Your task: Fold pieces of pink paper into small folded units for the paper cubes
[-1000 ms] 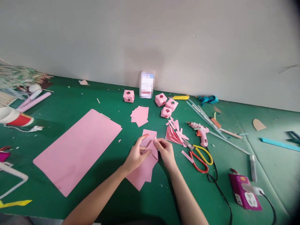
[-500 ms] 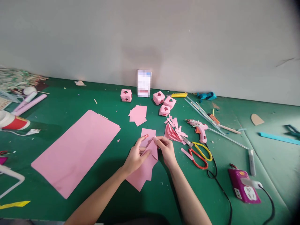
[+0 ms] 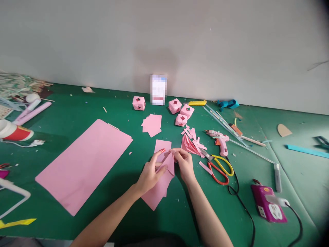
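My left hand (image 3: 151,175) grips a folded piece of pink paper (image 3: 168,164), thumb on top and fingers behind it. At its upper right corner, my right hand (image 3: 184,164) pinches the same paper between thumb and fingertips. Loose pink paper sheets (image 3: 153,200) lie on the table under the hands. Just beyond is a small stack of pink paper squares (image 3: 152,125). Close to my right hand are a fan of folded pink paper (image 3: 188,144), narrow pink strips and scissors (image 3: 219,168) with one red and one yellow handle loop.
A large pink sheet (image 3: 84,166) covers the left of the green table. Pink paper polyhedra (image 3: 139,103) stand near a propped phone (image 3: 158,90). At right lie a pink glue gun (image 3: 219,141), clear sticks, a yellow cutter (image 3: 197,103) and a purple power block (image 3: 269,203) with cords.
My hands stay on the folded paper, with only a slight shift of the fingers at its upper corner. The whole view has moved a little.
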Demonstrator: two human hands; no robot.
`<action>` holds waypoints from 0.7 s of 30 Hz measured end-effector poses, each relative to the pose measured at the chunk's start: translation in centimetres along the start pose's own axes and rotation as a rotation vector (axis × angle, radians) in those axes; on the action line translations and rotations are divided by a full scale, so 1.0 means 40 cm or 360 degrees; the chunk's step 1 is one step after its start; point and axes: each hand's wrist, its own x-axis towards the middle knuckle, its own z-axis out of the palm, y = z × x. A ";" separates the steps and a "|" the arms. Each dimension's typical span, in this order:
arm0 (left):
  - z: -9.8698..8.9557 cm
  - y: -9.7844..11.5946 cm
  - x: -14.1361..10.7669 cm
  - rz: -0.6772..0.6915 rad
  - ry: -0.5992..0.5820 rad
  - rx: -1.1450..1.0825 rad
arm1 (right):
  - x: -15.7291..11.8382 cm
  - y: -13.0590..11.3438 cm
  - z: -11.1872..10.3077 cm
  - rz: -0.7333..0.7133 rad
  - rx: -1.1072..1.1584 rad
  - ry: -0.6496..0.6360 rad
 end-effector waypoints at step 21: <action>-0.004 0.001 0.000 -0.0019 -0.0014 0.0026 | -0.004 0.007 0.002 -0.0087 -0.0155 0.0078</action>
